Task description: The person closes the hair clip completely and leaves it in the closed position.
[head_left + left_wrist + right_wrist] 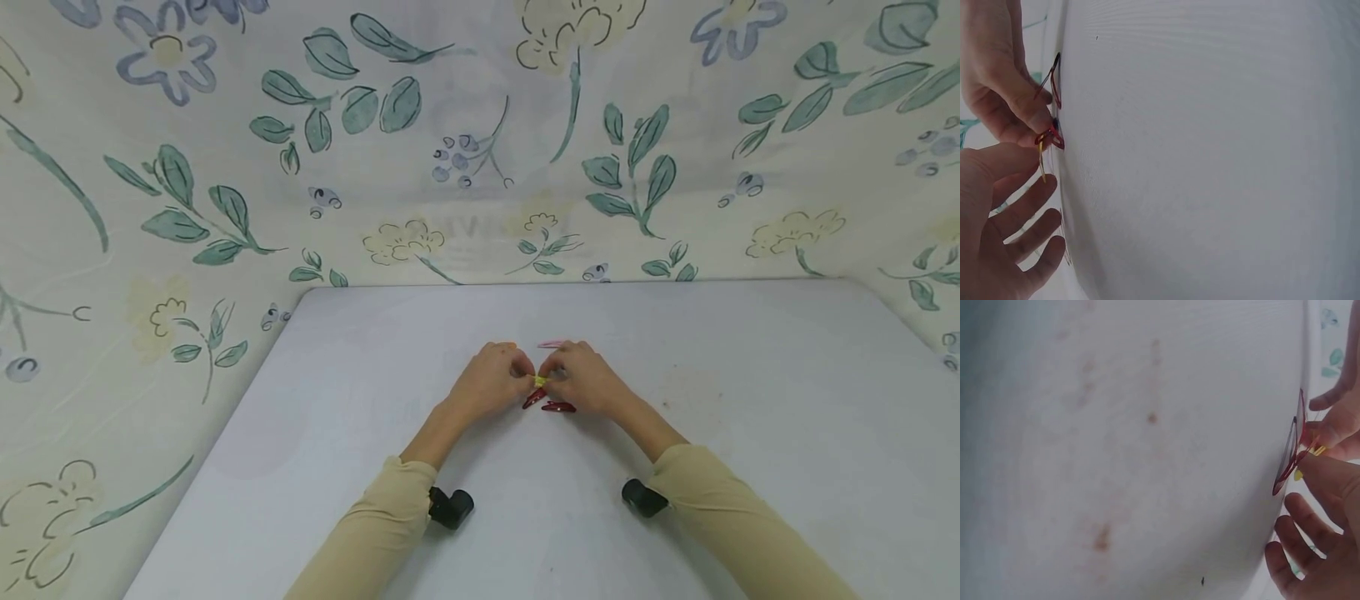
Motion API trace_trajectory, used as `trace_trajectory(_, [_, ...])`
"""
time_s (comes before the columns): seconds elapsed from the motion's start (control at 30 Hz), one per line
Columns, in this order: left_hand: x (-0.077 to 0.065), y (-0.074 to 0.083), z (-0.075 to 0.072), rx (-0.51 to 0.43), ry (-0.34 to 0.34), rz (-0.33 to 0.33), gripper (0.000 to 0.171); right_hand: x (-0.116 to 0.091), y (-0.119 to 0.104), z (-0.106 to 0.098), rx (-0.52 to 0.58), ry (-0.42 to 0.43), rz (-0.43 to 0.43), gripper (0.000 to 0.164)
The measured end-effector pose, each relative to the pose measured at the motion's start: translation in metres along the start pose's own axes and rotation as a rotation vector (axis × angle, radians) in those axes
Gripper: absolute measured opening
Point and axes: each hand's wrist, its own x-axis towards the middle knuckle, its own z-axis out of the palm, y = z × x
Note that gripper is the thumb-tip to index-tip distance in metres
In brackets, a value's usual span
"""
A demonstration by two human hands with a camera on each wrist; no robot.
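Our left hand [491, 383] pinches one side of a small yellow piece [540, 381], mid-table between the hands, with a red piece [535, 399] and a second red one [558, 407] close by on our side; our right hand [585, 379] pinches its other side. We'd go light with both thumbs, since it looks thin and bendy, and steer clear of the red loops so nothing snags. An orange bit [509, 344] is mostly hidden behind the left hand, fingertips cover the yellow ends, and a pink strip [551, 343] is partly blocked by the right.
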Motion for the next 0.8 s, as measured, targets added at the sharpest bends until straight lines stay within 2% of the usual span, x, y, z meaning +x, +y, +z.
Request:
trace_trajectory(0.23, [-0.001, 0.002, -0.003, -0.036, 0.011, -0.064, 0.015, 0.000, -0.003, -0.002, 0.065, 0.023, 0.055, 0.015])
trace_trajectory(0.4, [0.001, 0.006, -0.007, -0.096, 0.054, -0.033, 0.015, -0.004, -0.005, -0.007, 0.139, 0.094, 0.075, 0.014])
trace_trajectory(0.53, [0.003, 0.008, -0.009, -0.136, 0.139, 0.022, 0.011, -0.005, -0.004, -0.011, 0.193, 0.204, 0.030, 0.013])
trace_trajectory(0.8, [0.008, 0.019, -0.015, -0.251, 0.363, 0.128, 0.008, -0.010, -0.009, -0.019, 0.285, 0.465, -0.059, 0.011])
